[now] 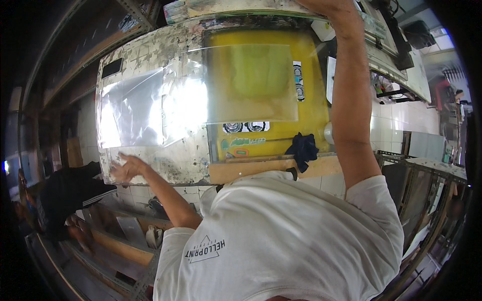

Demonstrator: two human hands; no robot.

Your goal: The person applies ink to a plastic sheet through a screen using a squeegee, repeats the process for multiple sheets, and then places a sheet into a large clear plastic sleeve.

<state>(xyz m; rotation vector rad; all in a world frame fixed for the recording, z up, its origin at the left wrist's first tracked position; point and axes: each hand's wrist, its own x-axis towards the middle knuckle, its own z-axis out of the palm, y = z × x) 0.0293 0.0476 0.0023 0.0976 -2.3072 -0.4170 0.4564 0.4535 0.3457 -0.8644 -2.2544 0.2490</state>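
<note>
My left hand (128, 168) hovers over the near left edge of a worn white table (175, 168), its fingers spread and slightly blurred, holding nothing visible. My right arm stretches far forward, and my right hand (326, 6) is cut off by the top edge of the view, so its fingers are hidden. Clear plastic sheets (135, 108) lie on the table beyond my left hand, shining with glare. To their right, a see-through sheet with a greenish-yellow patch (261, 75) lies over a yellow panel (314, 113). Printed stickers (298, 83) show beside that sheet.
A dark cloth (304, 150) is bunched on the panel's near edge. A black phone-like slab (112, 67) lies at the table's far left corner. One person in dark clothes (65, 200) is at the left. Metal racks (422, 185) stand at the right.
</note>
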